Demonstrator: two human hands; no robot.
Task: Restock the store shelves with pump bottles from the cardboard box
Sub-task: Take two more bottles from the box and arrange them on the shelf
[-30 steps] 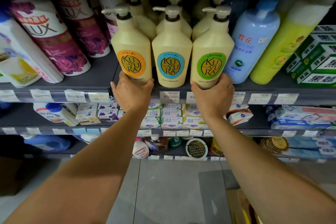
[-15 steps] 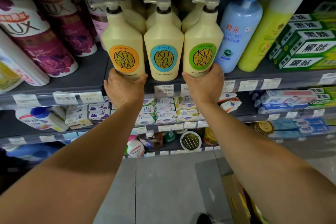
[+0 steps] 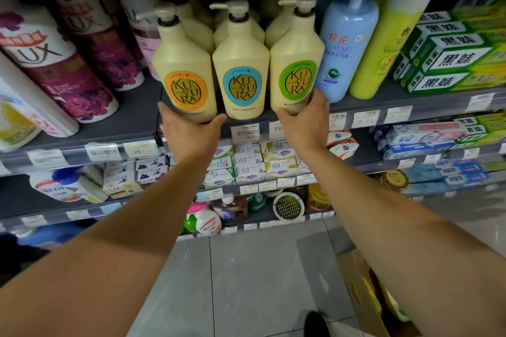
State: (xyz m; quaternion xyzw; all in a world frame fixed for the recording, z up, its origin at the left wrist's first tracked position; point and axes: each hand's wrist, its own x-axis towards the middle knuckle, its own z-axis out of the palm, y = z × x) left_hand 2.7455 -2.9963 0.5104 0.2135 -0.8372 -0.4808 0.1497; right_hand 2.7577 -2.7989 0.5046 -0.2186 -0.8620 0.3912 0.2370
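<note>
Since half a second ago, both bottles in my grip sit slightly farther back on the shelf (image 3: 137, 123); my hands have not let go. Nearest, at lower right, cardboard box (image 3: 364, 298) on the floor, contents too blurred to identify. My left hand (image 3: 189, 131) cups the base of the orange-label bottle (image 3: 183, 74), fingers wrapped round its lower edge. My right hand (image 3: 304, 123) is clamped on the base of the green-label bottle (image 3: 297, 63), thumb at the right side. Between them, touching both, the blue-label bottle (image 3: 241, 68) stands upright at the shelf front. Behind: more cream pump bottles in rows. Light blue bottle (image 3: 346, 44) just right of the green-label one.
</note>
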